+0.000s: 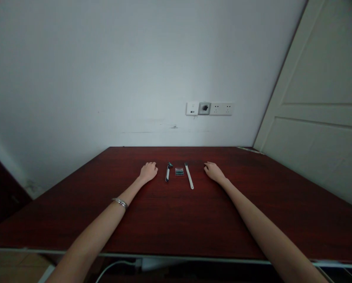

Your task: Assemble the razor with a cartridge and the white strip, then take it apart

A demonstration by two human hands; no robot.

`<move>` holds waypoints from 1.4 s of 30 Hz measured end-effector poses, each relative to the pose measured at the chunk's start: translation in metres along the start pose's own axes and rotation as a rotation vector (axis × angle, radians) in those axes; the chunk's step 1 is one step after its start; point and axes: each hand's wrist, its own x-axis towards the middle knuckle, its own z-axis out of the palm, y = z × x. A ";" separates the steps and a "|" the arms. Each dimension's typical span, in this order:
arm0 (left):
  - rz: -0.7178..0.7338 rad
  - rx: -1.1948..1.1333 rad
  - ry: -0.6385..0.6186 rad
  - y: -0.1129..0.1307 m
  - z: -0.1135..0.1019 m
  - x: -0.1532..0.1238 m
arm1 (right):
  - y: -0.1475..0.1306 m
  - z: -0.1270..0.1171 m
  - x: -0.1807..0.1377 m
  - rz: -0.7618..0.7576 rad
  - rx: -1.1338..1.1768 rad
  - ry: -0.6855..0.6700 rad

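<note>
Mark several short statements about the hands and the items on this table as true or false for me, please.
1. The left hand and the right hand both rest on the table. True.
2. The small clear case lies between the razor and the long white stick. True.
3. The right hand is holding the razor. False: the razor lies on the table, untouched.
4. The silver bracelet is on the right arm. False: it is on the left arm.
5. The white stick lies nearer the right hand than the razor does. True.

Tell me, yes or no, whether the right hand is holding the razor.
No, the right hand rests on the table, with the clear case and the white stick between it and the razor.
</note>
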 end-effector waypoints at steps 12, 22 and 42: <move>-0.015 -0.023 -0.019 0.002 -0.005 -0.003 | -0.003 -0.003 -0.002 0.002 -0.015 0.000; -0.027 -0.060 0.008 0.000 -0.006 -0.004 | -0.004 -0.004 -0.002 0.001 -0.036 -0.003; -0.065 -0.212 -0.172 0.053 -0.037 -0.017 | -0.006 -0.003 -0.001 0.011 -0.037 -0.008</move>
